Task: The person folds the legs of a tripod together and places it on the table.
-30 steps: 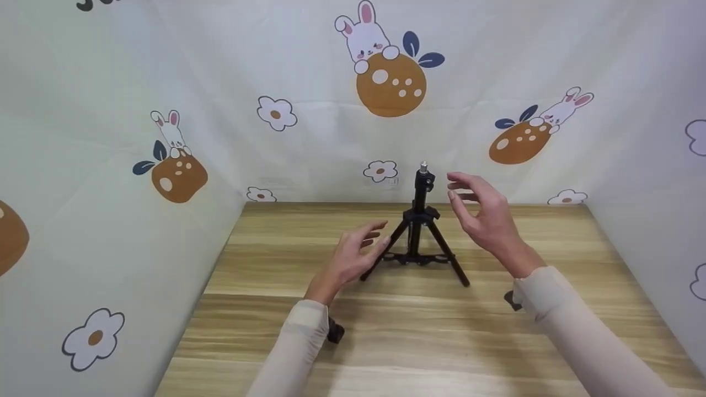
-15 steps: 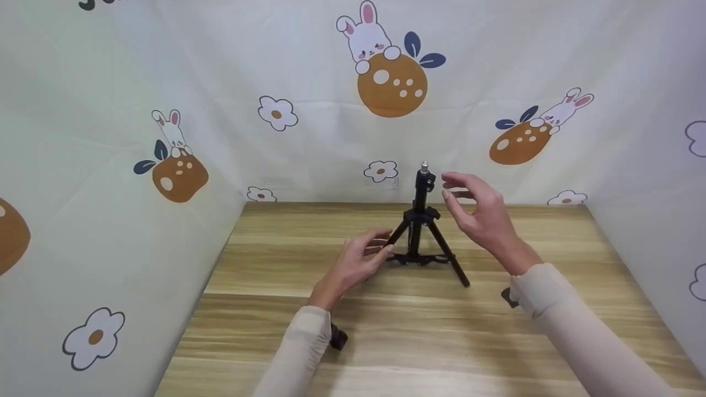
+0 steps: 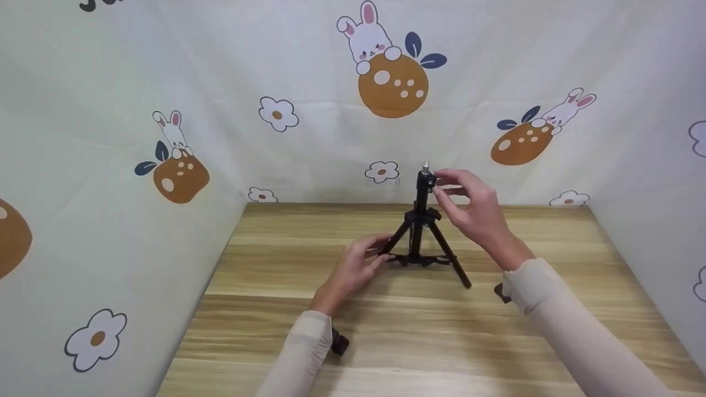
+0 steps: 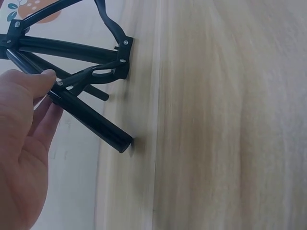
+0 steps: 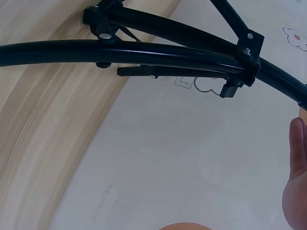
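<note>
A small black tripod stand (image 3: 417, 240) stands upright on the wooden table, topped by a silver metal stud (image 3: 425, 167). My left hand (image 3: 353, 266) pinches its left leg (image 4: 96, 122) low down. In the left wrist view the thumb lies on one side of the leg near the brace joint and the fingers are behind it. My right hand (image 3: 477, 209) is at the top of the column, thumb and fingers apart, fingertips right at the small black clamp knob (image 3: 431, 182). Only the thumb side of the right hand (image 5: 296, 167) shows at the edge of the right wrist view.
The wood-grain table (image 3: 419, 353) runs back to a pale fabric wall (image 3: 320, 149) printed with rabbits, oranges and flowers, close behind the tripod. Similar fabric hangs at both sides. Small dark objects show beside the left sleeve (image 3: 300, 342) and the right sleeve (image 3: 551, 303).
My left hand has moved right from beside the tripod and now pinches its left leg. My right hand has moved left up to the clamp knob. The tripod stays in place.
</note>
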Tool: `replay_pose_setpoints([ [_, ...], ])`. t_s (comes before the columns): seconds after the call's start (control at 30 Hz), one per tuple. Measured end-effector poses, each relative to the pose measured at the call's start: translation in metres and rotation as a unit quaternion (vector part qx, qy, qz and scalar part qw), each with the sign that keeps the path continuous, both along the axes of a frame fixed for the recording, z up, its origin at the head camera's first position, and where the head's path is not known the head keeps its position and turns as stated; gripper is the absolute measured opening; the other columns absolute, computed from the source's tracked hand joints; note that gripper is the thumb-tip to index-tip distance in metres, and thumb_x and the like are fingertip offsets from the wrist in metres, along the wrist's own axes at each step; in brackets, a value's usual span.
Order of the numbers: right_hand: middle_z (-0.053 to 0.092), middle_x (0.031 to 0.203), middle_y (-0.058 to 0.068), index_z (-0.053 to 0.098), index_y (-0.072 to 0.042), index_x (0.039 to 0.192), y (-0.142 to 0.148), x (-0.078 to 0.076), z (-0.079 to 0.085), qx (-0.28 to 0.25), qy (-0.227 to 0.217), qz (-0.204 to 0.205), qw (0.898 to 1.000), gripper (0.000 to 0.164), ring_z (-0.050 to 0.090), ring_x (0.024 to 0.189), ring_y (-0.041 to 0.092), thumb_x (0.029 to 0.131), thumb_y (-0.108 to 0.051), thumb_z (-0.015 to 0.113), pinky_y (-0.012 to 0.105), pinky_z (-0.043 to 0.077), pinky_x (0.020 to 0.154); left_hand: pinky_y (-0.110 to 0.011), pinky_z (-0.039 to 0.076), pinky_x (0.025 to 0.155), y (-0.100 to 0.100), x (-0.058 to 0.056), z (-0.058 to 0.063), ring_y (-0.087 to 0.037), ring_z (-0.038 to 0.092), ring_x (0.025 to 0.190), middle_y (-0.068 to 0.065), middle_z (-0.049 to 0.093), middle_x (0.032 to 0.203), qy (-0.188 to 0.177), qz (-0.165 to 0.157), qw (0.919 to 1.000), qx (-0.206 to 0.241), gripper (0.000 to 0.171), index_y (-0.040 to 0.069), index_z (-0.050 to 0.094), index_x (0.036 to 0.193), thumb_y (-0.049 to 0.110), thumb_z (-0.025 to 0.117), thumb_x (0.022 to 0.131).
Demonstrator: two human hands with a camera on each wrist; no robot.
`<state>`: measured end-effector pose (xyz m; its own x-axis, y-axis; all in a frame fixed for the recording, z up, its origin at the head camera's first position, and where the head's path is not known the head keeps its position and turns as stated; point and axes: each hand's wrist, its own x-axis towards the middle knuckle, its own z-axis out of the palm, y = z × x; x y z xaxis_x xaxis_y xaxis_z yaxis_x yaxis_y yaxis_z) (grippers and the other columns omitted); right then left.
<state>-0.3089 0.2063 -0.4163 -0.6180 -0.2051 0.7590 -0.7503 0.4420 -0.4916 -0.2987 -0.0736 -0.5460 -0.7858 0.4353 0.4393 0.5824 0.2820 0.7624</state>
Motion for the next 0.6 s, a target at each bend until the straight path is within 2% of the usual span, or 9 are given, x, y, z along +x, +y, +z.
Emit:
replay_pose_setpoints([
  [0.2, 0.08, 0.122, 0.004, 0.075, -0.007, 0.129, -0.0031, -0.0014, -0.0013, -0.005, -0.014, 0.006, 1.0, 0.029, 0.081, 0.105, 0.022, 0.101, -0.011, 0.077, 0.021, 0.066, 0.092, -0.026, 0.062, 0.108, -0.0003, 0.0008, -0.0039, -0.026, 0.075, 0.122, -0.017, 0.075, 0.135, 0.024, 0.009, 0.9996, -0.013, 0.046, 0.001, 0.067, 0.14, -0.005, 0.076, 0.096],
  [0.37, 0.082, 0.117, 0.005, 0.077, -0.007, 0.125, -0.0064, -0.0023, 0.0, -0.022, -0.027, 0.01, 0.999, 0.027, 0.082, 0.099, 0.023, 0.099, -0.012, 0.08, 0.018, 0.066, 0.09, -0.026, 0.063, 0.106, -0.0004, 0.0005, -0.0044, -0.027, 0.076, 0.12, -0.018, 0.075, 0.134, 0.039, 0.011, 0.9991, -0.006, 0.045, 0.0, 0.068, 0.139, -0.006, 0.076, 0.096],
  [0.6, 0.083, 0.114, 0.003, 0.077, -0.009, 0.124, -0.006, -0.0033, 0.0039, -0.016, -0.037, 0.003, 0.999, 0.026, 0.082, 0.099, 0.019, 0.099, -0.015, 0.08, 0.015, 0.065, 0.089, -0.028, 0.063, 0.107, 0.0004, -0.001, -0.0009, -0.027, 0.077, 0.118, -0.017, 0.076, 0.133, 0.04, 0.016, 0.9991, -0.004, 0.043, 0.0, 0.069, 0.138, -0.005, 0.077, 0.096],
])
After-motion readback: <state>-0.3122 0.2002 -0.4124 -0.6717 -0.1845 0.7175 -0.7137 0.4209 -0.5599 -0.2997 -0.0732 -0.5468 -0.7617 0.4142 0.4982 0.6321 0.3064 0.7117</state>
